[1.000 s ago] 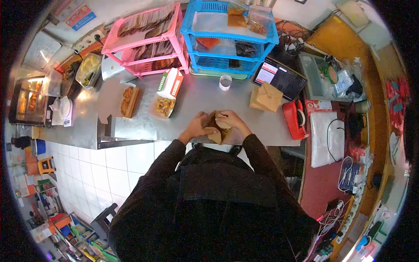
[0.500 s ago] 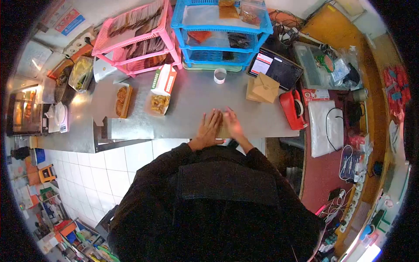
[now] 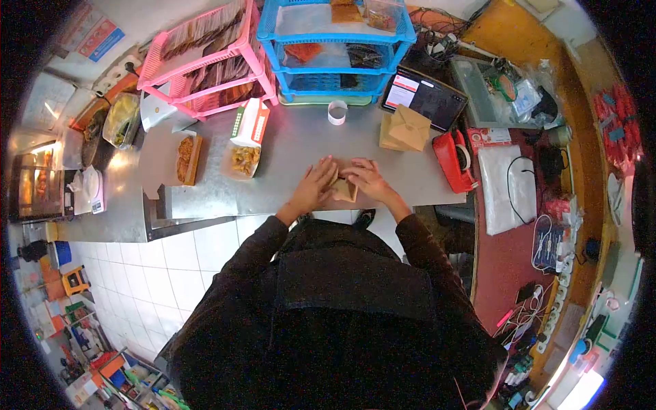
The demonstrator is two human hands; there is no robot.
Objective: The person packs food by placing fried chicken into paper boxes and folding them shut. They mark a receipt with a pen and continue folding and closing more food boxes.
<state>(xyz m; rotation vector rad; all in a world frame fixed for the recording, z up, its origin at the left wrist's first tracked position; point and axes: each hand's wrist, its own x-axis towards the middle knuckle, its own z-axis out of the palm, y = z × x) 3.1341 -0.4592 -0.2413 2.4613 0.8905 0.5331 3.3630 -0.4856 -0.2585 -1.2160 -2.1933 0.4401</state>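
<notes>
A small brown cardboard box (image 3: 346,190) stands at the front edge of the steel counter, its open side partly in sight. My left hand (image 3: 316,183) rests along its left side, fingers stretched and close together. From the right, my right hand (image 3: 370,179) curls its fingers over the box's far and right walls. My hands hide much of the box between them. Behind them stands a white paper cup (image 3: 337,112). Folded brown cardboard boxes (image 3: 408,128) lie stacked to the right.
Left on the counter (image 3: 287,150) are a carton of fried food (image 3: 244,160) and an open box with fried food (image 3: 184,160). Blue (image 3: 335,41) and pink racks (image 3: 205,61) stand behind. A tablet (image 3: 427,96) and a red tape dispenser (image 3: 452,162) are at right.
My hands were close together, pressing flat over the brown cardboard. Now they are further apart and the cardboard shows as an opened box. My right hand has moved to its right side.
</notes>
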